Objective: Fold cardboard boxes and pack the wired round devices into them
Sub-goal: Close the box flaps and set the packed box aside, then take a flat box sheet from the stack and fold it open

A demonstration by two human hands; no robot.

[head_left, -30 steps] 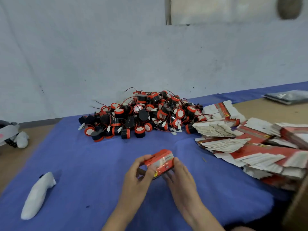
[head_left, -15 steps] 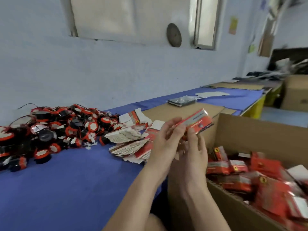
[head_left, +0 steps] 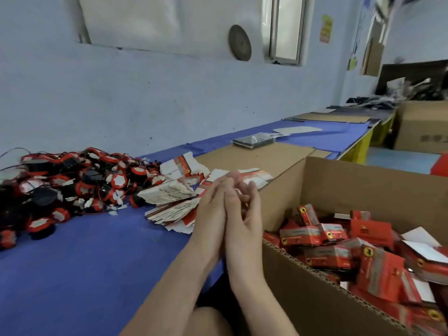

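My left hand (head_left: pixel 212 214) and my right hand (head_left: pixel 244 214) are raised side by side, touching, just left of the big open carton (head_left: pixel 339 180). Neither holds anything; the left fingers are straight and the right ones hang loosely curled. Many closed red boxes (head_left: pixel 300 236) lie jumbled inside the carton. A pile of red and black wired round devices (head_left: pixel 72 190) sits on the blue cloth (head_left: pixel 72 275) at the left. Stacks of flat red and white box blanks (head_left: pixel 169 204) lie between that pile and my hands.
A brown cardboard sheet (head_left: pixel 254 156) lies on the table behind the blanks, with a dark wrapped packet (head_left: pixel 253 141) beyond it. Another closed carton (head_left: pixel 421 127) stands at the far right. The wall runs close behind the table.
The red box that both hands held up over the carton's edge is gone from them. The hands have come together, empty. The view has stayed turned to the right.
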